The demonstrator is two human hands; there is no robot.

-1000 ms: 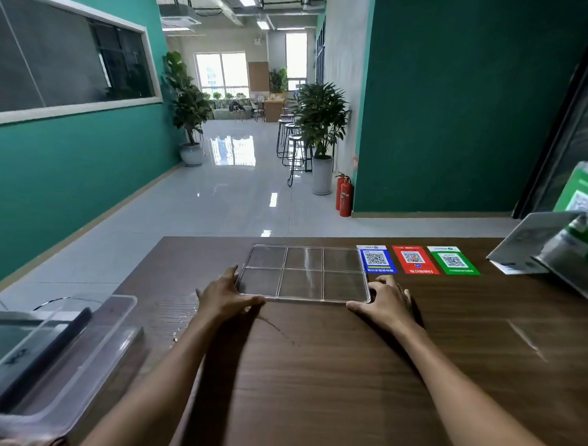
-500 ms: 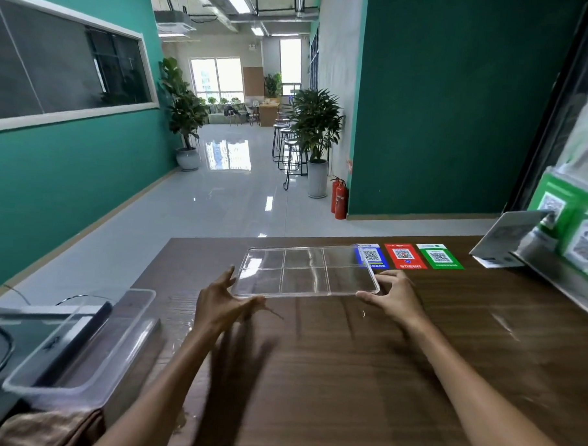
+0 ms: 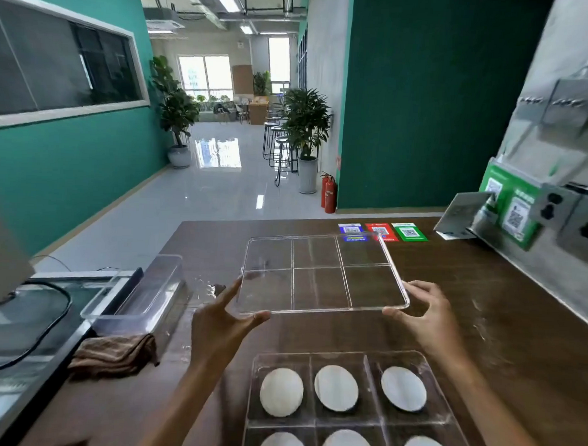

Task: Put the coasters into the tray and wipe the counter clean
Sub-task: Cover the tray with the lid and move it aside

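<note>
Lifted off counter (image 3: 484, 298) since earlier: clear lid (image 3: 320, 274), left hand (image 3: 221, 320) and right hand (image 3: 423, 312) gripping near corners, above tray (image 3: 445, 421) with coasters (image 3: 336, 388).

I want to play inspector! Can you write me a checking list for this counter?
Surface: brown wooden counter, wet smears at left.
Job's things: six white coasters in the clear tray; brown cloth at left edge.
Clutter: three QR stickers, empty clear bin.
Hands: left hand and right hand hold a clear gridded lid.
Cables: black cable, far left.
Surroundings: hallway, potted plants, fire extinguishers.
</note>
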